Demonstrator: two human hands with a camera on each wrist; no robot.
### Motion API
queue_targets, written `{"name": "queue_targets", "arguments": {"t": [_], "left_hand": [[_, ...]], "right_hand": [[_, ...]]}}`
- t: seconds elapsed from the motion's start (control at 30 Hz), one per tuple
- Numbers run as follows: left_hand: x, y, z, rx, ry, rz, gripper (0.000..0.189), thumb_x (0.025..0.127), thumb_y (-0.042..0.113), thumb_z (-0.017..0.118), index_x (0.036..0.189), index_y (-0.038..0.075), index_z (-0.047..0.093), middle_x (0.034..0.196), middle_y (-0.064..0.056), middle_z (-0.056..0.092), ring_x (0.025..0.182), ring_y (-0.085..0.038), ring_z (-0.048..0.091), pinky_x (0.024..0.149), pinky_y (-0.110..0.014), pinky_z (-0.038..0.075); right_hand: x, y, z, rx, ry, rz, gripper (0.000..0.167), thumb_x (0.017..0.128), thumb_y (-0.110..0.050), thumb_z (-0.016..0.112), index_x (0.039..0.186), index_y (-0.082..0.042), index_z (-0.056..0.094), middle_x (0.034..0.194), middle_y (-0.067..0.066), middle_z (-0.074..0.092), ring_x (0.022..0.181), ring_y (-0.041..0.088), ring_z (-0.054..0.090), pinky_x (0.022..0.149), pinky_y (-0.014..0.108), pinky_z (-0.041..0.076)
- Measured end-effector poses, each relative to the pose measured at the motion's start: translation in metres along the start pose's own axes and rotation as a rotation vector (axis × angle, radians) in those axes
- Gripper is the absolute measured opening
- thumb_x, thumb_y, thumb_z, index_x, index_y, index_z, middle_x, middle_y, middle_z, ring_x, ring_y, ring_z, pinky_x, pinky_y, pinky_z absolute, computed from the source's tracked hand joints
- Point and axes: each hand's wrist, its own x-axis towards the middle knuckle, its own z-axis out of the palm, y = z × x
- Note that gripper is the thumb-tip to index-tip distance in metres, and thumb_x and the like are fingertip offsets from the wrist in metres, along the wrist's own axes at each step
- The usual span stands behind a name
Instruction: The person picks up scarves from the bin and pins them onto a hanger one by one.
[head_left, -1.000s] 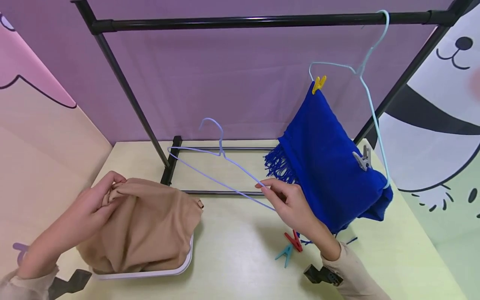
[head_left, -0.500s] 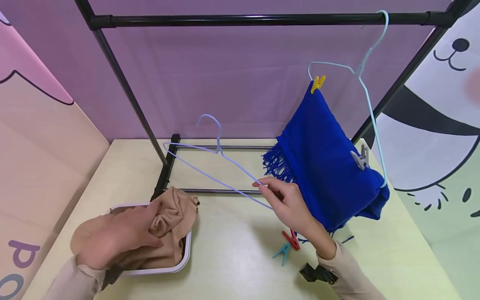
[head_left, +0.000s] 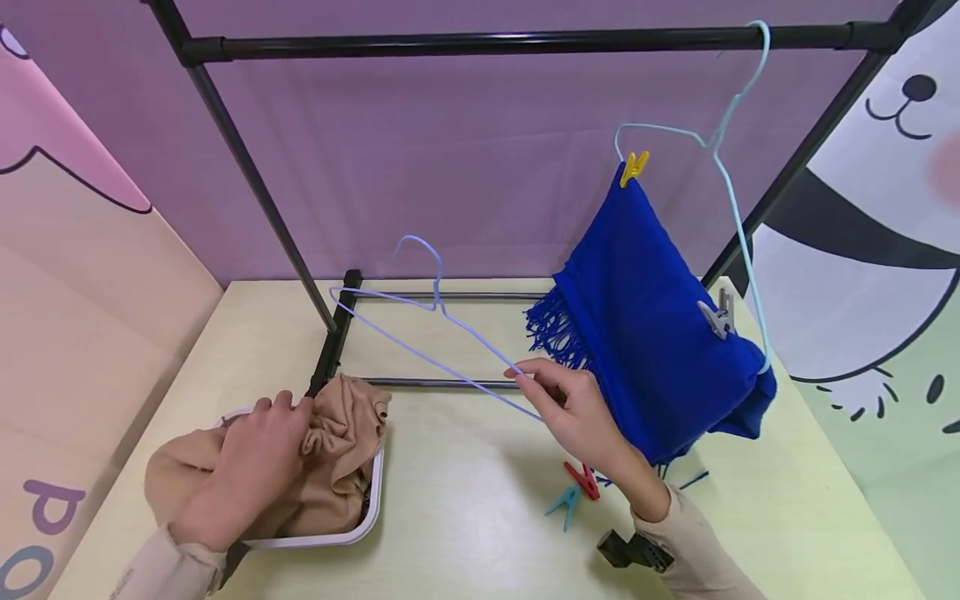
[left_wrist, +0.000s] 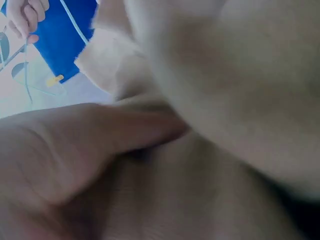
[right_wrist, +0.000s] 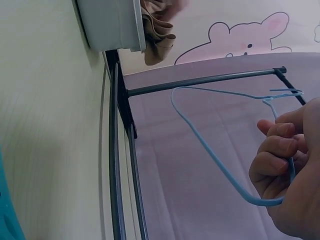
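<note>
In the head view my left hand (head_left: 258,458) is over the basket, its fingers sunk into the bunched tan cloth (head_left: 341,433). Close up in the left wrist view, the thumb presses against folds of this cloth (left_wrist: 260,65); the fingertips are hidden. Below the cloth shows the pale rim of the basket (head_left: 375,492). My right hand (head_left: 573,408) grips one end of a lilac wire hanger (head_left: 442,362), holding it above the table with the hook up. The right wrist view shows the fingers curled round the hanger (right_wrist: 210,150).
A black rack (head_left: 480,43) spans the table. On its right, a light blue hanger (head_left: 738,200) carries a fringed blue scarf (head_left: 660,333), clipped by a yellow clothespin (head_left: 634,169) and a grey clothespin (head_left: 720,315). Red (head_left: 582,481) and teal clothespins (head_left: 565,506) lie below.
My left hand has lowered the lifted tan cloth into the basket and shifted right, bunching it toward the basket's right side. The right hand holds the hanger almost in the same place.
</note>
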Motion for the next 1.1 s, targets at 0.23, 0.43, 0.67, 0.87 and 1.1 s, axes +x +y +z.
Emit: {"name": "queue_targets", "arguments": {"t": [0.23,0.43,0.67,0.87,1.1], "left_hand": [[-0.004,-0.010,-0.016,-0.282,-0.032,0.054,0.035,0.071,-0.003,0.070,0.094,0.019,0.055,0.068,0.004,0.054,0.063,-0.019,0.060,0.048,-0.036,0.041],[0.004,-0.009,-0.048,-0.692,0.075,0.160,0.036,0.086,-0.008,0.063,0.100,0.024,0.054,0.074,0.014,0.053,0.066,-0.005,0.050,0.060,-0.022,0.044],[0.019,-0.004,-0.067,-1.076,0.091,0.132,0.029,0.088,-0.015,0.058,0.100,0.011,0.052,0.080,0.000,0.046,0.074,-0.013,0.046,0.064,-0.026,0.040],[0.031,0.008,-0.071,-1.519,-0.038,-0.159,0.027,0.100,0.009,0.059,0.127,0.006,0.059,0.118,-0.006,0.058,0.104,-0.010,0.059,0.086,-0.022,0.051],[0.055,0.033,-0.067,-1.936,-0.122,-0.437,0.028,0.097,0.012,0.065,0.123,0.003,0.059,0.117,-0.003,0.063,0.101,-0.012,0.067,0.087,-0.026,0.054]], "right_hand": [[0.001,-0.001,0.002,0.008,-0.018,-0.004,0.018,0.100,-0.007,0.060,0.111,-0.013,0.073,0.059,-0.007,0.040,0.049,0.010,0.038,0.043,0.027,0.029],[0.002,-0.003,0.002,0.020,-0.029,-0.004,0.021,0.100,-0.007,0.058,0.112,-0.017,0.073,0.059,-0.007,0.040,0.048,0.010,0.037,0.042,0.027,0.028],[0.000,-0.007,-0.001,0.000,-0.032,0.000,0.021,0.100,-0.005,0.057,0.112,-0.013,0.073,0.058,-0.007,0.039,0.048,0.009,0.037,0.043,0.026,0.028],[0.003,-0.011,0.000,0.009,-0.017,-0.009,0.024,0.100,-0.002,0.055,0.111,-0.015,0.072,0.060,-0.006,0.038,0.048,0.010,0.035,0.042,0.027,0.028],[0.010,-0.025,0.009,0.054,-0.012,-0.058,0.022,0.102,-0.002,0.052,0.107,-0.014,0.070,0.059,-0.005,0.036,0.046,0.009,0.033,0.041,0.026,0.026]]}}
